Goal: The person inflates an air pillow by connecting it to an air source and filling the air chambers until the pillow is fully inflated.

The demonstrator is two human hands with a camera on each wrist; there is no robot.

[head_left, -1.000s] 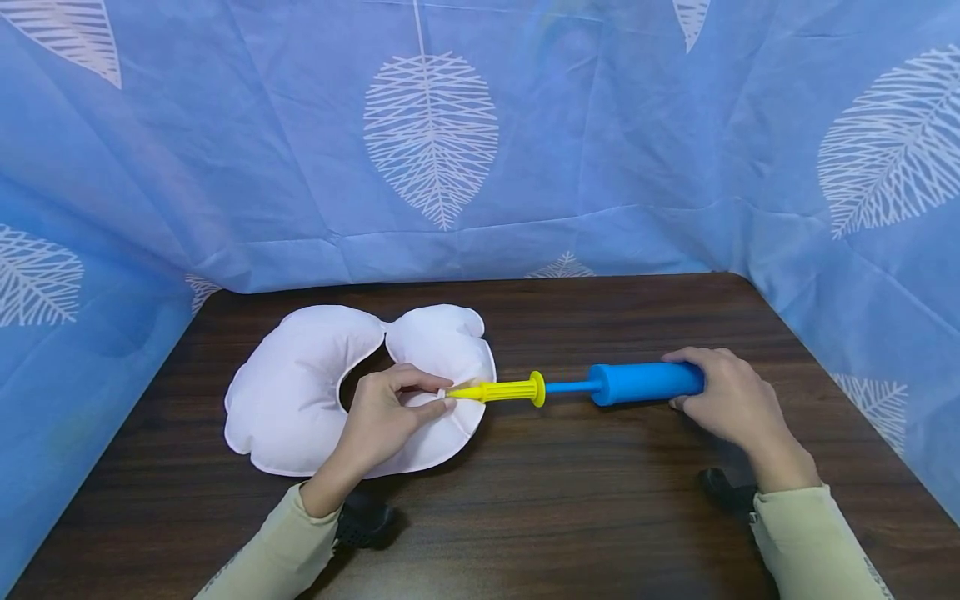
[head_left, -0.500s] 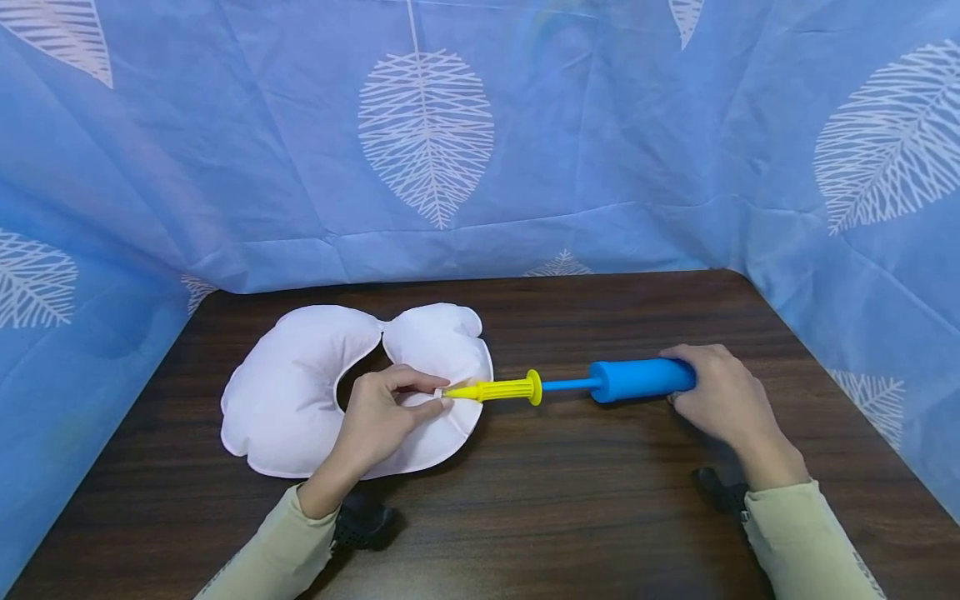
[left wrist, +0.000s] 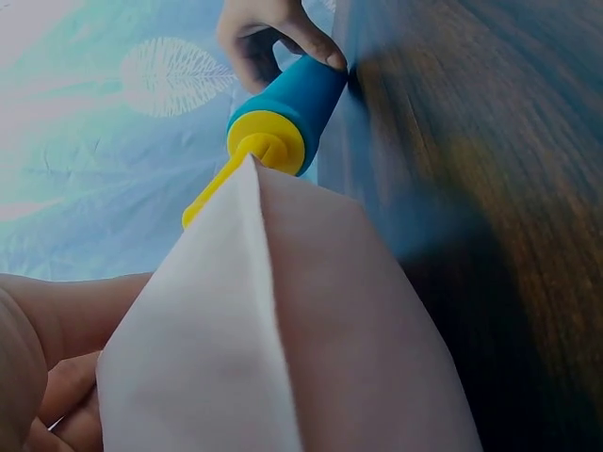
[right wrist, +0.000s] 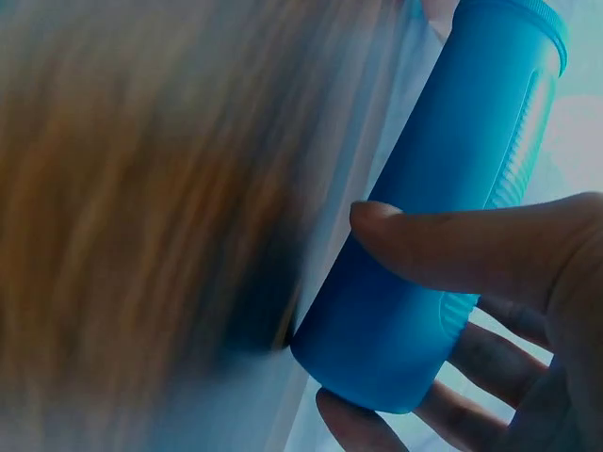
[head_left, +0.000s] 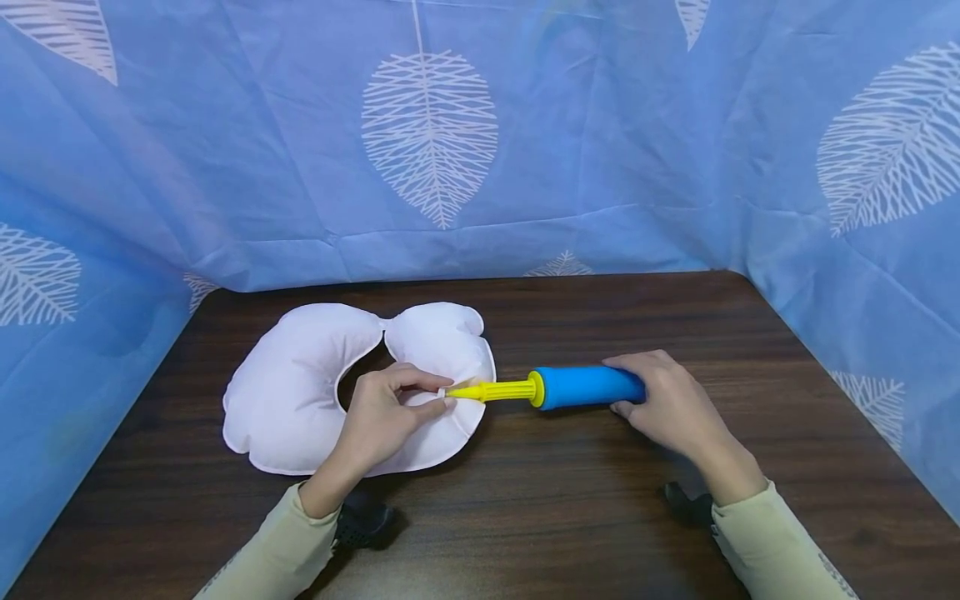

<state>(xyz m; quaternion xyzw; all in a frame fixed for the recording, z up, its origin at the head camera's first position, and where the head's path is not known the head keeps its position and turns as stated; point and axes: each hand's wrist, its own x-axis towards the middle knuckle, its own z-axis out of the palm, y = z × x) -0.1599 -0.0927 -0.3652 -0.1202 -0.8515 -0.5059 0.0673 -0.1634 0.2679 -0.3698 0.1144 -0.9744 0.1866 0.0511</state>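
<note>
A white U-shaped inflatable neck pillow (head_left: 285, 400) lies on the left part of the table. My left hand (head_left: 386, 417) pinches the small white valve (head_left: 442, 392) on its right lobe between thumb and fingers. The yellow nozzle end (head_left: 502, 390) of a hand pump points into that valve; the exact join is hidden by the fingertips. My right hand (head_left: 675, 408) grips the rear of the pump's blue barrel (head_left: 585, 387), thumb on one side and fingers on the other. The barrel meets the yellow flange, with no blue rod showing between. In the right wrist view the barrel (right wrist: 424, 217) appears close up.
The dark wooden table (head_left: 570, 500) has a blue curtain with white leaf prints (head_left: 600, 150) around its back and sides. Black wrist devices (head_left: 367, 521) sit under both forearms, near the tabletop.
My right hand has slid the blue barrel left against the yellow flange, covering the rod that showed earlier. My left hand and the pillow stay in place.
</note>
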